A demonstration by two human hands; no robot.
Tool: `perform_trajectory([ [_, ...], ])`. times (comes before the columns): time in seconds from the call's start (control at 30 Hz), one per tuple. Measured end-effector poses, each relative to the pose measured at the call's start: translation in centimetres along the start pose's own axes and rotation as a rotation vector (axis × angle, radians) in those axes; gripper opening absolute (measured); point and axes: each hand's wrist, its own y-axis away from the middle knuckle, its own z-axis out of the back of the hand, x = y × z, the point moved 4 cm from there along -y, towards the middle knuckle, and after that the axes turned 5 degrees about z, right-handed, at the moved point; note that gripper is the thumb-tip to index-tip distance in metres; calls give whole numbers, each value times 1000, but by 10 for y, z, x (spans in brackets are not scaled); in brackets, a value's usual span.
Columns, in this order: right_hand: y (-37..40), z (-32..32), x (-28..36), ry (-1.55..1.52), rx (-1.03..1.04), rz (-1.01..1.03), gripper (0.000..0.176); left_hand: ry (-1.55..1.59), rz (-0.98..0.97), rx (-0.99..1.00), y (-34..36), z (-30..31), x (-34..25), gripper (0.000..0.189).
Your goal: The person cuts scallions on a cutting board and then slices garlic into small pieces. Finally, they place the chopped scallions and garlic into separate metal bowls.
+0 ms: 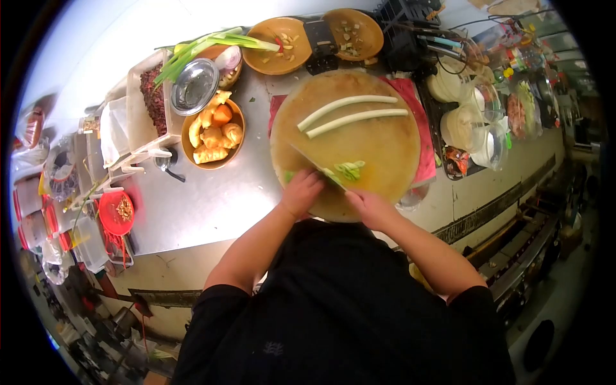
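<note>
A round chopping board (391, 151) lies in front of me. My right hand (368, 208) is closed round the handle of a knife (319, 163), whose blade slants up and left across the board. Close against the blade's left side, my left hand (303, 190) presses curled fingers down on a scallion; a bit of its green shows left of the hand. What lies under the fingers is hidden. Sliced scallion pieces (350, 170) sit just right of the blade. Two long white scallion stalks (350, 109) lie side by side higher on the board.
A bowl of ginger (212, 153) stands left of the board, beside a metal bowl (194, 86) and green scallions (202, 46). Behind are two shallow bowls (256, 31) with chopped bits. A red cloth (425, 131) shows under the board; containers (459, 128) stand right.
</note>
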Motion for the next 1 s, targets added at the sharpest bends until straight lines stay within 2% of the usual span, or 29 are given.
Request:
perform_trajectory([
  [0.07,-12,-5,1,-49,32,3,38,18,-30,-10,1,7,-5,20],
  [0.2,12,13,21,-6,58,64,39,-83,-33,-5,7,10,-1,19],
  [0.3,30,15,25,16,103,-20,40,-47,-12,-52,8,4,7,19],
  [0.5,-18,-11,18,71,72,-8,41,-80,24,2,15,3,13,19],
  [0.57,-26,-10,17,-13,95,35,43,25,-36,-40,14,10,8,20],
  [0.8,19,10,33,91,134,0,43,6,-16,-76,15,6,16,18],
  [1.0,-22,-17,28,67,72,-15,43,4,4,55,25,2,20,26],
])
